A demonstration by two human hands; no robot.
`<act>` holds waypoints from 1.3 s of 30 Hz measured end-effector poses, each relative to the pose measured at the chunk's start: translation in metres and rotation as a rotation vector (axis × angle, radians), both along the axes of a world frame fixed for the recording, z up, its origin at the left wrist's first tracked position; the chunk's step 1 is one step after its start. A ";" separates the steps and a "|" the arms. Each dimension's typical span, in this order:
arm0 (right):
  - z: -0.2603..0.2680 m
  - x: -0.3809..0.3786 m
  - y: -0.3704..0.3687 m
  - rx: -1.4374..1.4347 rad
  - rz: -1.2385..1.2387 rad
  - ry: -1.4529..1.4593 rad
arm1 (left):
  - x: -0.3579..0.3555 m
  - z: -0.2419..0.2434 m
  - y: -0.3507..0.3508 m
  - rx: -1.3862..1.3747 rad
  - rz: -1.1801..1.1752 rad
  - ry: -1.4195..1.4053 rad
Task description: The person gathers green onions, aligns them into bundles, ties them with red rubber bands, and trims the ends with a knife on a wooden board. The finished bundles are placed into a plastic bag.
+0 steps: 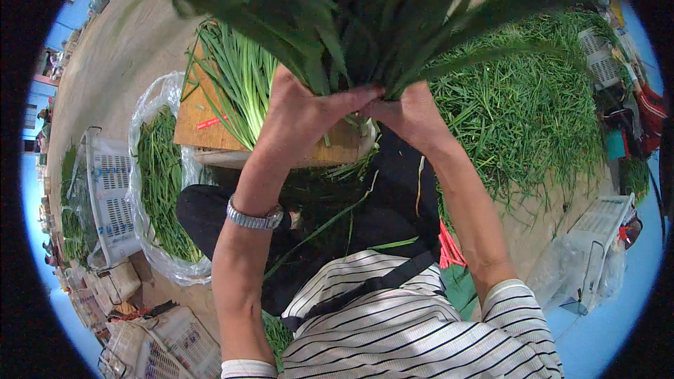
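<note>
Both hands grip a large bunch of long green leaves (363,26), raised close to the camera. My left hand (310,110) wraps its left side, and my right hand (408,116) its right side; the thumbs meet in front at the bottom of the bunch. The fingers behind are hidden by the leaves. Below and left, a pile of chive-like greens with pale stalks (253,84) lies on a wooden board (221,134). Near the stalks on that board is a red printed strip (212,122).
A plastic-lined container of greens (166,184) stands left, beside a white plastic crate (113,189). Loose green leaves (526,110) heap over the floor at right. Red strips (449,247) lie by my right thigh. Another white crate (595,231) is at lower right; a person's red sleeve (651,110) shows beyond.
</note>
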State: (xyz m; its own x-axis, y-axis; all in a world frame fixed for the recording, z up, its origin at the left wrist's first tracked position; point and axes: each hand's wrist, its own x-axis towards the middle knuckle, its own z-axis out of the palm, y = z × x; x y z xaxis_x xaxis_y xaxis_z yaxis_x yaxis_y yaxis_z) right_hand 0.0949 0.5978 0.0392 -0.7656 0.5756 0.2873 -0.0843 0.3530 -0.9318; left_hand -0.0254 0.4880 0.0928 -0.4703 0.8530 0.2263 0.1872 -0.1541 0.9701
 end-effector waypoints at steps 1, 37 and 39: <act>0.002 -0.001 0.001 -0.021 0.062 0.049 | 0.000 0.005 0.000 0.032 -0.003 -0.028; 0.000 -0.072 -0.176 -0.145 0.928 -0.549 | 0.004 -0.093 -0.249 0.362 0.538 -0.893; -0.003 -0.065 -0.182 -0.130 0.916 -0.601 | -0.002 -0.109 -0.277 0.368 0.624 -0.934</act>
State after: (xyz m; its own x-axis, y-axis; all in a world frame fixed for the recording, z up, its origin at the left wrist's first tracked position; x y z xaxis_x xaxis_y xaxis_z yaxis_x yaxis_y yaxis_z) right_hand 0.0302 0.4159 0.0365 -0.9126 -0.2821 -0.2960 0.2150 0.2846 -0.9342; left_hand -0.0276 0.2107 -0.0160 -0.8959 0.3725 -0.2422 -0.4295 -0.5864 0.6868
